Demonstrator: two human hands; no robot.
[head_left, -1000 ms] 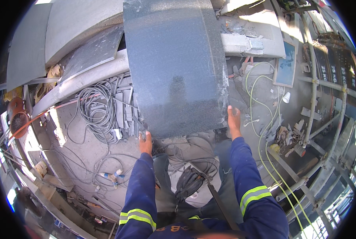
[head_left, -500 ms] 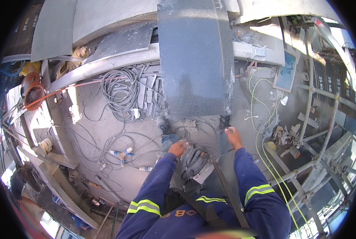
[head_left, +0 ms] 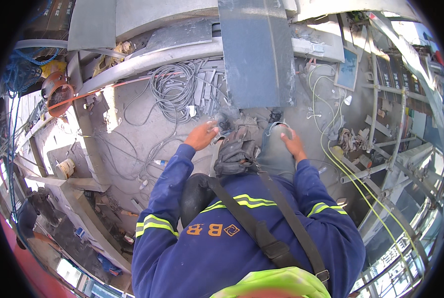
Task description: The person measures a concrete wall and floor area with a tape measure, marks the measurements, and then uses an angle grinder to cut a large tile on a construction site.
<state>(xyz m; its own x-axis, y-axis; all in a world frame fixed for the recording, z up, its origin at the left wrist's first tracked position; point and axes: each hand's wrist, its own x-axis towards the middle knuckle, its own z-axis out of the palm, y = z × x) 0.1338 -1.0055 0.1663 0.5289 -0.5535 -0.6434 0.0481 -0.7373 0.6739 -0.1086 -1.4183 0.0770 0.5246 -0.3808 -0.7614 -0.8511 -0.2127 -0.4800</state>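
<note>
My left hand [head_left: 202, 136] is raised left of a dark tool pouch [head_left: 237, 153], its fingers apart and nothing visible in them. The pouch hangs from dark straps [head_left: 276, 198] in front of my body, between my legs. My right hand [head_left: 293, 143] is beside my right knee [head_left: 276, 141], thumb and fingers apart, with nothing seen in it; whether it touches the trouser leg I cannot tell. Beyond my feet lies a large grey stone slab [head_left: 257, 59], its near end at my shoes.
A coil of grey cable [head_left: 174, 89] lies beside thin offcut strips [head_left: 209, 89]. Loose cables cross the floor on the left. An orange blower [head_left: 59, 94] stands far left. Yellow-green hose [head_left: 353, 174] runs along the right, beside scaffold tubes [head_left: 392, 129]. Another person [head_left: 30, 218] is at lower left.
My left hand has moved left, away from the pouch. The right hand stays near the right knee. My view has shifted, with more of my torso showing and the slab higher in the picture.
</note>
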